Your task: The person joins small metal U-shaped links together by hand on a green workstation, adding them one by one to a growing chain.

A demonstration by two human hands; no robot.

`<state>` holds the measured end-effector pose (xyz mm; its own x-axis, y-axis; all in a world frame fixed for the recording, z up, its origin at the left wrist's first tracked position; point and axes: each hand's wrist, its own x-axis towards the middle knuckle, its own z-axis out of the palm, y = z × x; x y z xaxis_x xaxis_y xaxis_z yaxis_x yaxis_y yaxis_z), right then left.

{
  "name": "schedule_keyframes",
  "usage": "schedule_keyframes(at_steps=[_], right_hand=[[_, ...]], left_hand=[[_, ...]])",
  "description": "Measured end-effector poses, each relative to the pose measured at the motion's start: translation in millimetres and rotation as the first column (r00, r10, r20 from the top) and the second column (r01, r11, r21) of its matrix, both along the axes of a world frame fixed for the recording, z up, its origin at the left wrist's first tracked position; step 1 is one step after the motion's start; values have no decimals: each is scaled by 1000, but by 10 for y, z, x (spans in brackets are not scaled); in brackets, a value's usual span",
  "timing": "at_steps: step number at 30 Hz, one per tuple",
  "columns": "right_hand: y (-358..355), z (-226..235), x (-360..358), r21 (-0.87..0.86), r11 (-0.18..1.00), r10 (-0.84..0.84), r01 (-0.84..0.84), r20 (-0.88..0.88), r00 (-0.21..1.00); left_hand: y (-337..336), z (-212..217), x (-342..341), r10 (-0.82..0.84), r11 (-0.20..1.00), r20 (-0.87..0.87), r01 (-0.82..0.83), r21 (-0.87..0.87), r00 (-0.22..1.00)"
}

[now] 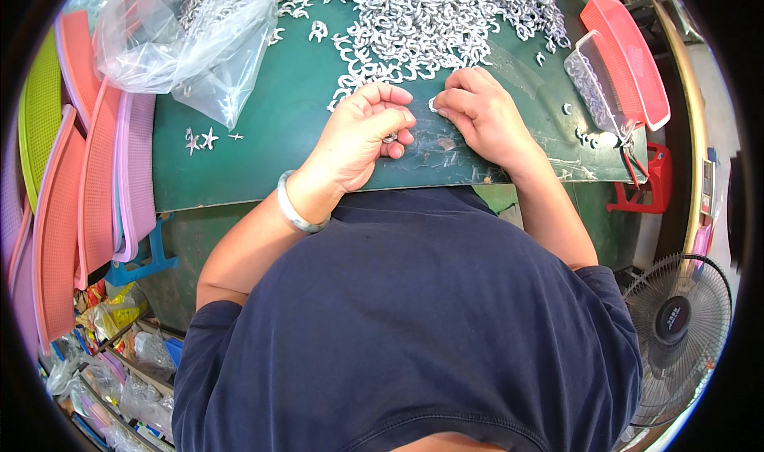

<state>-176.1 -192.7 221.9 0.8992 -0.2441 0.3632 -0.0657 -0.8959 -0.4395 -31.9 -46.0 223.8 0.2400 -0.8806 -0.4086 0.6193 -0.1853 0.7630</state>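
Observation:
My left hand [362,134] is curled above the green table [263,150], thumb against the forefinger. Part of a small silvery piece [390,138] shows under its thumb; whatever else the palm holds is hidden. My right hand [481,114] has thumb and fingertips pinched at a small pale metal piece [433,104], close to the tabletop. A gap separates the two hands. Just beyond them spreads a large heap of small silvery curved pieces [414,30], its near edge almost reaching my left fingers.
A clear plastic bag [191,62] with silvery pieces lies at the far left, small star-shaped pieces [209,138] near it. Coloured plastic baskets [60,237] stack along the left. To the right are a clear box [593,78], a pink basket [625,54], a red stool [656,181] and a fan [672,321].

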Motion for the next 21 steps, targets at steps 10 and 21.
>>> schedule_keyframes(at_steps=[10,21], right_hand=[[2,-23,19,8,1000,15,-15,15,1000],[172,38,60,708,707,-49,1,47,998]], left_hand=[[8,34,14,-41,998,34,39,47,999],[-25,23,-61,-67,997,40,68,-21,997]])
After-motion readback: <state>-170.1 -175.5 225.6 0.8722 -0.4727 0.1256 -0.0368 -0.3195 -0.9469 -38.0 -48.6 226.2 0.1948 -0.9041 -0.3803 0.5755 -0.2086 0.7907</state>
